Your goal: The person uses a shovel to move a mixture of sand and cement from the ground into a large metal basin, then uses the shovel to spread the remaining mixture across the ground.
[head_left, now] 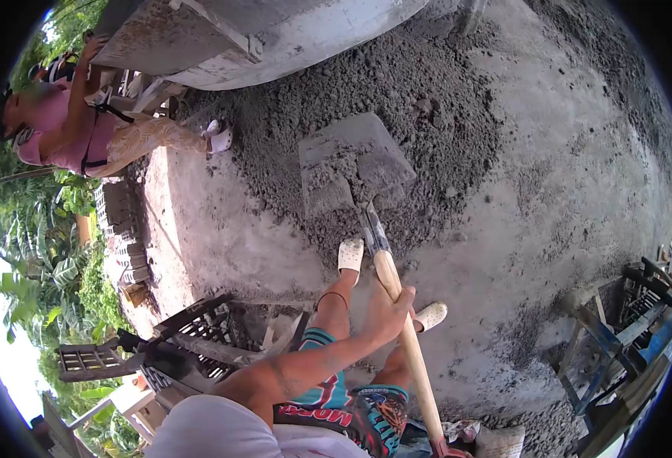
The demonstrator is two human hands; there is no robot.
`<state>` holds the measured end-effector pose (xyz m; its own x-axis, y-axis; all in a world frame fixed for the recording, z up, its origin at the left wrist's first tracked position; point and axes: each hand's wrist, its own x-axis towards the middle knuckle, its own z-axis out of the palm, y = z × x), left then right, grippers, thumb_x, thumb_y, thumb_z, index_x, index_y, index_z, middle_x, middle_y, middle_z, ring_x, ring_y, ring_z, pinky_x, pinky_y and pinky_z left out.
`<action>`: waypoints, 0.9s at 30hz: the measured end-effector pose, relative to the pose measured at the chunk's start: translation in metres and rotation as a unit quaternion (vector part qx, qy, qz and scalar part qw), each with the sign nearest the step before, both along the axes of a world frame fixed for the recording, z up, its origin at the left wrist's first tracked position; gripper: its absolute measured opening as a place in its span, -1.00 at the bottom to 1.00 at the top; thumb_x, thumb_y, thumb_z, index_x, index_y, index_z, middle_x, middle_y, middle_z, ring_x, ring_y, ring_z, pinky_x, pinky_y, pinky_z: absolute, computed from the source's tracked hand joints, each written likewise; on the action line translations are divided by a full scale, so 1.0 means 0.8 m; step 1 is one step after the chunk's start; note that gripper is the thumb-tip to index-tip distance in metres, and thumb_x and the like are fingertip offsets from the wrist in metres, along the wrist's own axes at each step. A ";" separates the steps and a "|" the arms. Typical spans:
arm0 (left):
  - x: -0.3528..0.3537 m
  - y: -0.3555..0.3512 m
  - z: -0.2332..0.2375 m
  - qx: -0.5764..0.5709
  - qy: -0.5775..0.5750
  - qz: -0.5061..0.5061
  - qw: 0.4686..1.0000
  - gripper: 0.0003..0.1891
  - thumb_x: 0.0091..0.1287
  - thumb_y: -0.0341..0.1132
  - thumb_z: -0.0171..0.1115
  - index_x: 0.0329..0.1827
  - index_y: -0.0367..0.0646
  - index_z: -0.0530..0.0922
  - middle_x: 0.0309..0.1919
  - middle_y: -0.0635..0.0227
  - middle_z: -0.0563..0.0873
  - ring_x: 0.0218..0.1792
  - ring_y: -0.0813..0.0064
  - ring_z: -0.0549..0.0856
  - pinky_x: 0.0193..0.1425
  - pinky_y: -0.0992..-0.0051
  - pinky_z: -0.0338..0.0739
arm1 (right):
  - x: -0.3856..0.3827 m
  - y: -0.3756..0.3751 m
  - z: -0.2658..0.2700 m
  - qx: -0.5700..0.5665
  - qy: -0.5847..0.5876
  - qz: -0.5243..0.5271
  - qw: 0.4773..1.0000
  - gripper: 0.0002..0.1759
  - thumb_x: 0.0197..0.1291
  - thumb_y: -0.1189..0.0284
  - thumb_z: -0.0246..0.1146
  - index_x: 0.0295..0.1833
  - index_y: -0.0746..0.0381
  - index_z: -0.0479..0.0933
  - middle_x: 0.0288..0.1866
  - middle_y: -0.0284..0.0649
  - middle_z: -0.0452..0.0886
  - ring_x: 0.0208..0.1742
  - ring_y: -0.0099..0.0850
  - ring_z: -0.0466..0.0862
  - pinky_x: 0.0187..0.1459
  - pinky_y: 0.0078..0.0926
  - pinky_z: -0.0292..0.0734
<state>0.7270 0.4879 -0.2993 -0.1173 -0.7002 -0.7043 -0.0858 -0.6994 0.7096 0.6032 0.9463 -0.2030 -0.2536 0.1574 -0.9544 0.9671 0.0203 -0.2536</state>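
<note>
My left hand (391, 313) is wrapped round the pale wooden shaft of a shovel (414, 359), about midway along it. The shovel's broad square blade (385, 164) lies on a heap of damp grey mortar mix (443, 114), with some of the mix on the metal. A red part of the handle (444, 449) shows at the bottom edge. My right hand is not in view. My feet in cream clogs (350, 256) stand on either side of the shaft, just short of the heap.
A large mixer drum (305, 46) overhangs the heap. At the upper left a person in a pink top (69, 126) has a hand on its rim. Concrete blocks (122, 229) stand at left. A dark slatted frame (198, 336) and blue-grey metal frame (610, 343) flank me.
</note>
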 end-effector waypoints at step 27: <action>0.222 -0.429 -0.305 -0.111 -0.451 -0.272 0.843 -0.62 0.21 -0.39 0.25 -0.02 -0.58 0.55 -0.38 0.04 0.75 -0.50 0.27 0.79 -0.44 0.35 0.69 | 0.220 -0.401 -0.123 -0.536 -0.250 -0.078 0.803 -0.60 0.17 0.02 -0.04 -0.46 0.09 0.44 -0.54 -0.35 0.50 -0.36 -0.33 0.48 0.03 -0.18 0.32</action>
<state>0.9050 0.1447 -0.5431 0.0495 -0.8418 -0.5374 -0.9255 -0.2409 0.2921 0.7789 0.6256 -0.3016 0.1468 -0.8295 -0.5389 0.9228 -0.0813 0.3765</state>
